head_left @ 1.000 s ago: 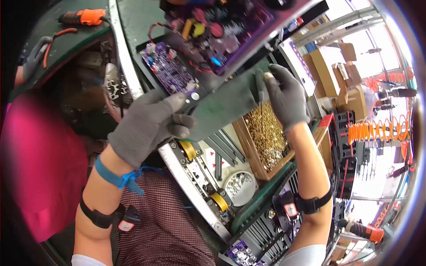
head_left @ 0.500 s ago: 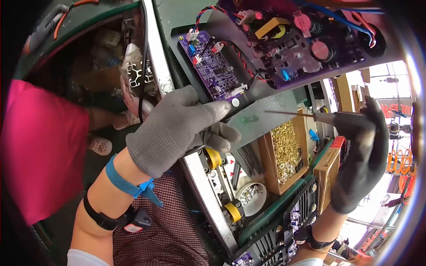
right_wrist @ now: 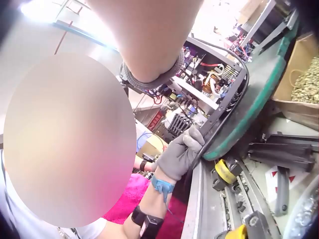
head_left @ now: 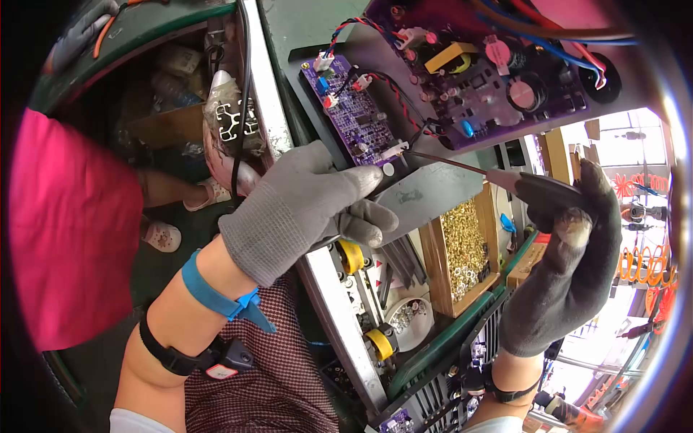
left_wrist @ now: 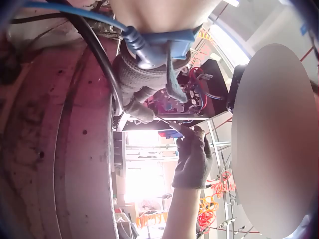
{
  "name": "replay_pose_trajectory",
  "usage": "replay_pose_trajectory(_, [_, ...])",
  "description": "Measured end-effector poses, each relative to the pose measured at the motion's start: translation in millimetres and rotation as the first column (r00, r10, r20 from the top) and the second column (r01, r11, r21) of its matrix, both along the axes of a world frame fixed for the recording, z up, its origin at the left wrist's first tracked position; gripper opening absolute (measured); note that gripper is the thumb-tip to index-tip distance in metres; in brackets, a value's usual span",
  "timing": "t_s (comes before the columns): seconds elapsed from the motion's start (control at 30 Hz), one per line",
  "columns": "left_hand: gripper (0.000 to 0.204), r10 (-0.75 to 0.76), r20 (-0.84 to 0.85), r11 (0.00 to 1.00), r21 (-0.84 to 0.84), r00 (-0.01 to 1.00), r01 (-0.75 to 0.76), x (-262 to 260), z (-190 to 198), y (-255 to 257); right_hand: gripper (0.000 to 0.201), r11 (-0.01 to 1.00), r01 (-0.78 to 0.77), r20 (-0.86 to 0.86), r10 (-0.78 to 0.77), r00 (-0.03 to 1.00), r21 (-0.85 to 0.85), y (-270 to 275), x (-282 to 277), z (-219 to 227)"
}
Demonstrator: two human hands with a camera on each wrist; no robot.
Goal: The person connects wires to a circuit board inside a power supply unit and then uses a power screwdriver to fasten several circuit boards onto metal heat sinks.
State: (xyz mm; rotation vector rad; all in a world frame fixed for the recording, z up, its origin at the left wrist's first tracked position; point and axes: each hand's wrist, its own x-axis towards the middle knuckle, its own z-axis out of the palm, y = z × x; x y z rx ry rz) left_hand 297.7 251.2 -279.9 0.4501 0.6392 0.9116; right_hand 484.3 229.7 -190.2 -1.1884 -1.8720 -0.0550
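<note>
In the head view my gloved left hand (head_left: 296, 209) grips the near edge of a dark metal chassis (head_left: 426, 170), thumb on top and fingers curled below. A small purple circuit board (head_left: 354, 119) lies just beyond the thumb, and a larger purple board (head_left: 480, 101) is mounted to its right. My gloved right hand (head_left: 567, 278) holds a screwdriver (head_left: 540, 189) by its dark handle. Its thin shaft points left, the tip right by the white connector (head_left: 393, 150) at the small board's near corner. The left wrist view shows the screwdriver tip close to the left fingers.
Below the chassis stands a cardboard box (head_left: 434, 267) of brass-coloured fasteners, beside a white bowl (head_left: 427, 333) of small metal parts. A metal rail (head_left: 336, 317) runs along the bench edge with yellow rollers. A person in pink (head_left: 79, 231) is at the left.
The right hand has come from over the fastener box out to the right, then brought the screwdriver tip left to the small board. The left hand keeps its hold on the chassis edge.
</note>
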Motion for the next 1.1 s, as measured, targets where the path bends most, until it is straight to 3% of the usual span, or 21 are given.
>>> replay_pose_trajectory(0.03, [0.024,-0.004,0.000,1.000,0.001,1.000,0.004,0,1,0,0.041,0.997,0.069,0.025,-0.070,0.997,0.027,0,2,-1])
replay_pose_trajectory(0.13, [0.023,0.004,-0.022,1.000,-0.002,1.000,-0.004,-1,3,0,0.041,0.997,0.082,0.064,-0.083,0.995,0.011,2,6,0])
replay_pose_trajectory(0.37, [0.025,0.000,-0.019,1.000,0.002,1.000,0.000,-1,1,0,0.041,0.999,0.049,0.023,-0.050,0.999,0.019,3,2,0])
replay_pose_trajectory(0.67, [0.026,-0.015,-0.014,1.000,0.010,1.000,0.015,-1,-1,1,0.042,0.998,0.054,0.184,-0.058,0.981,0.024,10,8,13])
replay_pose_trajectory(0.77, [0.026,-0.012,-0.022,1.000,0.015,1.000,0.012,0,-2,1,0.044,0.994,-0.066,0.192,0.081,0.978,-0.084,16,0,22])
replay_pose_trajectory(0.83, [0.026,-0.007,-0.011,1.000,0.017,1.000,0.007,0,-3,0,0.048,0.979,-0.135,-0.019,0.134,0.991,-0.149,16,-9,21])
replay_pose_trajectory(0.87, [0.026,-0.017,-0.010,1.000,0.026,1.000,0.017,0,-4,1,0.045,0.994,-0.036,0.098,0.047,0.994,-0.106,16,-11,27])
replay_pose_trajectory(0.9, [0.026,-0.025,-0.009,0.999,0.036,1.000,0.025,-1,-5,1,0.045,0.994,-0.036,0.100,0.047,0.994,-0.107,19,-8,26])
replay_pose_trajectory(0.97, [0.027,-0.026,0.017,0.999,0.031,1.000,0.026,-1,-6,1,0.044,0.986,-0.133,0.306,0.096,0.947,0.104,26,-3,20])
replay_pose_trajectory(1.0, [0.027,-0.032,0.039,0.999,0.023,0.999,0.031,-1,-6,1,0.044,0.962,-0.019,0.639,-0.165,0.752,0.271,24,-7,28])
replay_pose_trajectory(1.03, [0.027,-0.031,0.038,0.999,0.023,0.999,0.031,-1,-5,2,0.044,0.962,-0.019,0.638,-0.165,0.752,0.271,25,-9,25])
replay_pose_trajectory(1.1, [0.027,-0.048,0.011,0.999,0.024,0.999,0.048,-1,-4,2,0.043,0.967,-0.087,0.431,-0.026,0.902,0.241,29,-10,14])
